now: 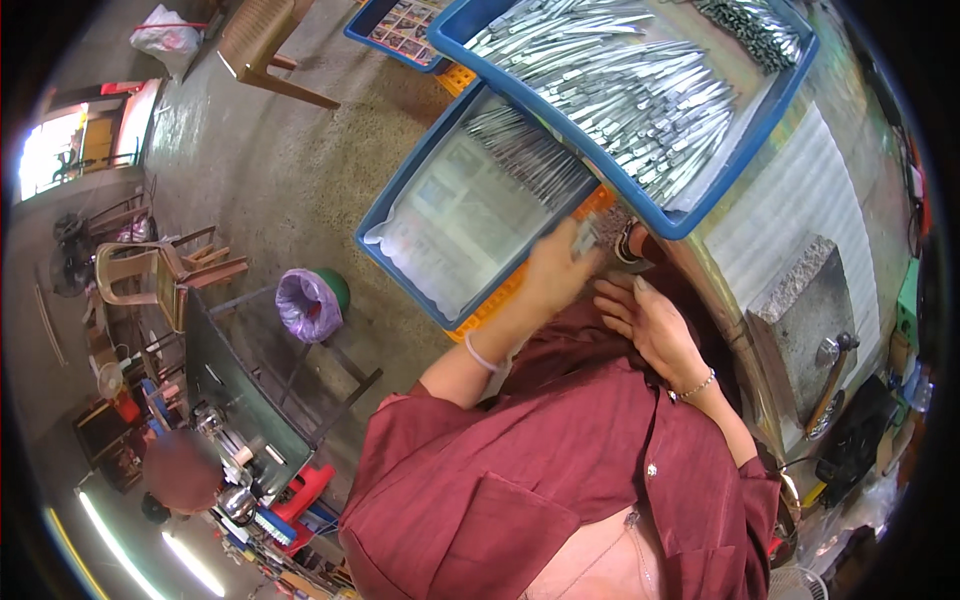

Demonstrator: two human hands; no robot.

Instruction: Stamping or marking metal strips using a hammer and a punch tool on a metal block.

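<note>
My left hand [560, 268] is over the right end of the lower blue tray [400, 200], its fingers closed around some greyish metal pieces [590, 235] that are smeared by motion. Close by on the right, my right hand [648, 325] is held above my lap with its fingers stretched out and nothing in it. The lower tray has a pale sheet lining and a row of thin metal strips [530, 150]. Above it, a larger blue tray [640, 205] is heaped with shiny silver metal strips [640, 100] and a bunch of darker pieces [745, 30].
An orange crate [490, 310] supports the lower tray. At right, a bench carries a pale sheet [790, 190], a heavy block [815, 310] and a hammer [835, 375]. A bin with a purple liner [308, 305] and plastic chairs [255, 50] stand on the floor at left.
</note>
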